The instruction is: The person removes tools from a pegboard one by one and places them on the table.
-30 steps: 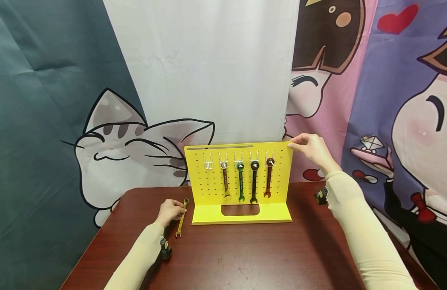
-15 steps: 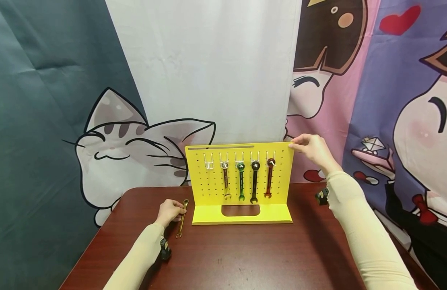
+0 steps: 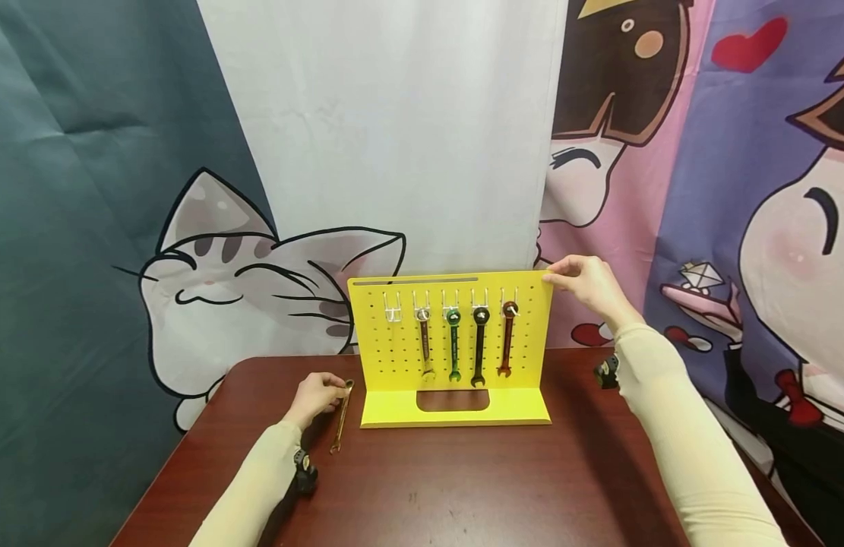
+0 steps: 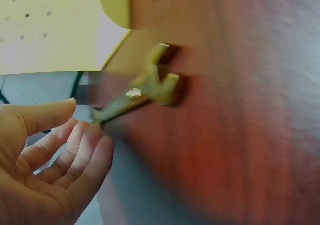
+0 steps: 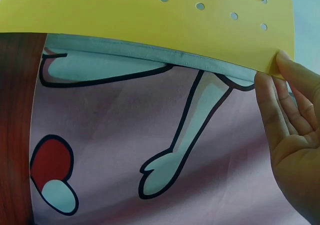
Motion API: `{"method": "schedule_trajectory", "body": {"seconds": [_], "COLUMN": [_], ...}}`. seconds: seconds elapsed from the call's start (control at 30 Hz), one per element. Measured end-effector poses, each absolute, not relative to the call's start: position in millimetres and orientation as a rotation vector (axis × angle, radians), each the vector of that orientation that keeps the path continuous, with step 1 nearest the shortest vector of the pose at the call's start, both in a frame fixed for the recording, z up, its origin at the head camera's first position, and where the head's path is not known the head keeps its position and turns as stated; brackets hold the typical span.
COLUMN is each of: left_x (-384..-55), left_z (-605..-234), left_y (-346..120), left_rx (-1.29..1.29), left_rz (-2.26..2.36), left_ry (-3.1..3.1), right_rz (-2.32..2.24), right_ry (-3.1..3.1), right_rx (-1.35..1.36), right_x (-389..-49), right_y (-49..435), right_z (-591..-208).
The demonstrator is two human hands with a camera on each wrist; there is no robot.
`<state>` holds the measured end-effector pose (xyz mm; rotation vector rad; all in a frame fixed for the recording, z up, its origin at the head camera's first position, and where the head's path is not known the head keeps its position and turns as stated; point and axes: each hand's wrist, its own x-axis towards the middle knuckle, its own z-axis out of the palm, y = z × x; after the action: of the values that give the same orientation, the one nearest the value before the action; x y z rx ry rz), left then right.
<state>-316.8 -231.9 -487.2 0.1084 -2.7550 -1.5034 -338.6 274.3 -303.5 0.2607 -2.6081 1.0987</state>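
Observation:
My left hand point(image 3: 317, 396), left of the yellow pegboard stand point(image 3: 456, 418), pinches a gold combination wrench point(image 3: 340, 422) near its ring end. The wrench's open end points toward me; in the left wrist view this wrench point(image 4: 145, 87) is blurred, its ring end mostly hidden at the fingertips. With thumb and fingers my right hand point(image 3: 589, 285) grips the pegboard's upper right corner, seen closely in the right wrist view. On the board's hooks hang a silvery wrench point(image 3: 425, 346), a green wrench point(image 3: 454, 346), a black wrench point(image 3: 479, 346) and a red wrench point(image 3: 507, 339).
A white wire hook point(image 3: 392, 313) sits at the left of the hook row. The stand is on a dark red-brown table point(image 3: 463, 486), near its back edge. A printed cartoon curtain point(image 3: 408, 152) hangs behind.
The gold wrench's open end has shifted slightly toward me and left, with my left hand moving a little. My right hand keeps its grip on the board's corner.

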Motion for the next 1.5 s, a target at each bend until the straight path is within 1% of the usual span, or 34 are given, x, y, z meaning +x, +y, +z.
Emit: {"method": "schedule_trajectory", "body": {"seconds": [0.33, 0.73, 1.07, 1.5], "left_x": [-318, -321, -326, -331], "left_z": [-455, -423, -415, -416], "left_y": [-213, -166, -126, -99], "left_rx": [-0.103, -0.331, -0.391, -0.35], "left_rz": [-1.676, -1.828, -1.896, -1.893], "left_ry": [-2.701, -2.642, -2.563, -2.459], "right_rz": [1.088, 1.079, 1.085, 1.093], "right_ry": [-2.631, -2.62, -2.608, -2.587], "right_rx": [0.268, 0.243, 0.25, 0.252], "right_x": [-337, -337, -335, -336], "right_y": [277, 275, 274, 273], "right_z": [-305, -304, -305, -307]}}
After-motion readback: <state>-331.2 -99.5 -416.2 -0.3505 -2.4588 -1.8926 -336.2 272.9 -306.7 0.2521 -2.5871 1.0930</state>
